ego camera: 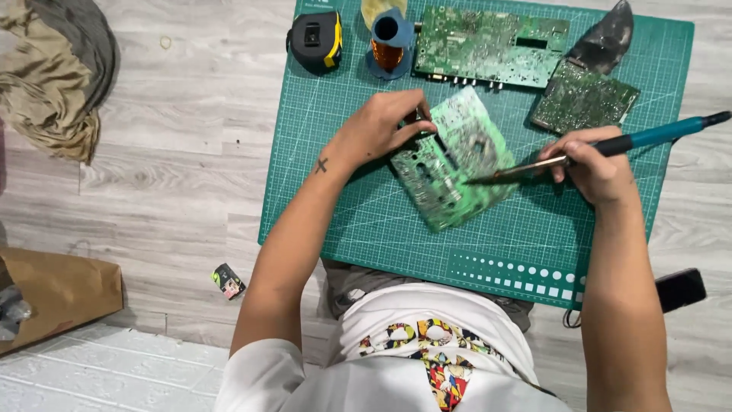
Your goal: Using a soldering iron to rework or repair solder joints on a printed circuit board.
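A green circuit board lies tilted on the green cutting mat. My left hand presses on its upper left edge and holds it steady. My right hand grips a soldering iron with a teal handle. The iron's metal tip touches the board near its right side.
Two more circuit boards lie at the mat's far edge, beside a soldering iron stand and a black and yellow tape measure. A crumpled cloth and a brown paper bag sit on the floor at left. A dark phone lies at right.
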